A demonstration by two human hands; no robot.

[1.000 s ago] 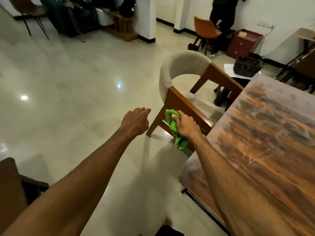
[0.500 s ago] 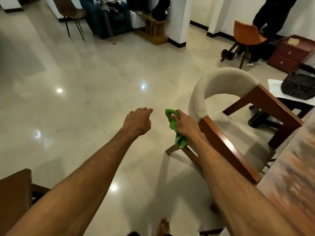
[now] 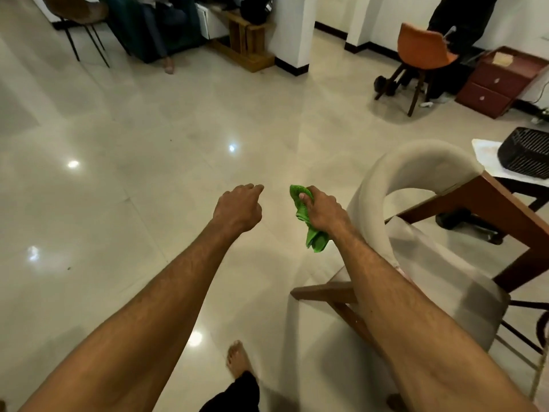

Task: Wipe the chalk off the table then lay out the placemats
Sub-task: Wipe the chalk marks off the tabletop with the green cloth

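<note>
My right hand (image 3: 322, 211) grips a crumpled green cloth (image 3: 312, 230), which hangs below the fist in mid-air over the floor. My left hand (image 3: 239, 208) is held out beside it, a short gap to the left, fingers curled into a loose fist with nothing in it. Both forearms stretch forward from the bottom of the view. The table and the placemats are out of view.
A beige-backed wooden chair (image 3: 416, 179) stands just right of my right arm. A black basket (image 3: 525, 157) sits on a white surface at the right edge. Farther off are an orange chair (image 3: 421, 49), a red drawer unit (image 3: 499, 84) and a white pillar (image 3: 292, 28). My bare foot (image 3: 237, 359) is on the glossy tiled floor.
The view has swung left, away from the table, which has left the frame. The chair now lies right of my arm. Both hands keep their pose, cloth still held.
</note>
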